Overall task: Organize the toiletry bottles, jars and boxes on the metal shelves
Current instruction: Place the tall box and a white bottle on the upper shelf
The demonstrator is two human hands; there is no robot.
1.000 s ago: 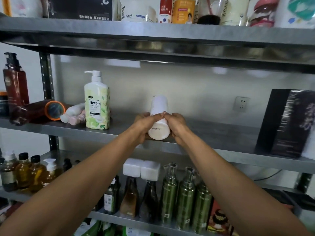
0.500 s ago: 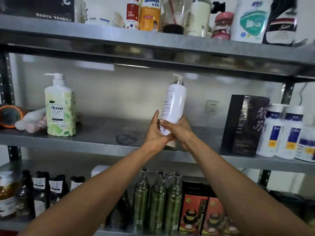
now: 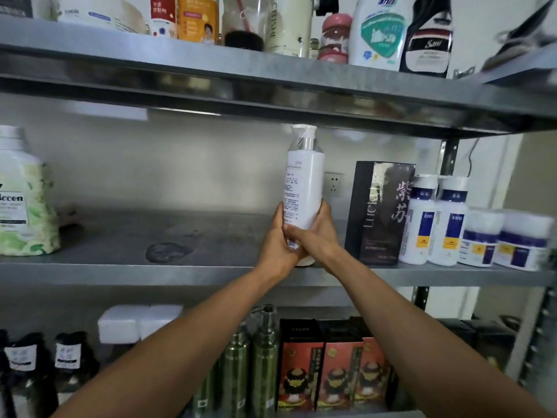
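A tall white pump bottle (image 3: 303, 182) with a silver collar stands upright near the front of the middle metal shelf (image 3: 180, 270). Both hands wrap its lower half: my left hand (image 3: 275, 248) on its left side, my right hand (image 3: 319, 236) on its right, the fingers overlapping in front. The bottle's base shows just below my hands at the shelf surface; whether it touches the shelf I cannot tell. To its right stands a dark box (image 3: 381, 212).
Right of the box stand two white bottles (image 3: 435, 218) and two white jars (image 3: 509, 239). A green-patterned pump bottle (image 3: 24, 206) stands far left. The top shelf is crowded with bottles; the lower shelf holds green metal bottles (image 3: 262, 357), red boxes (image 3: 331, 366) and dark bottles.
The white bottle went from lying with its base toward me to upright, and moved right along the middle shelf toward the dark box. Both hands kept hold of it.
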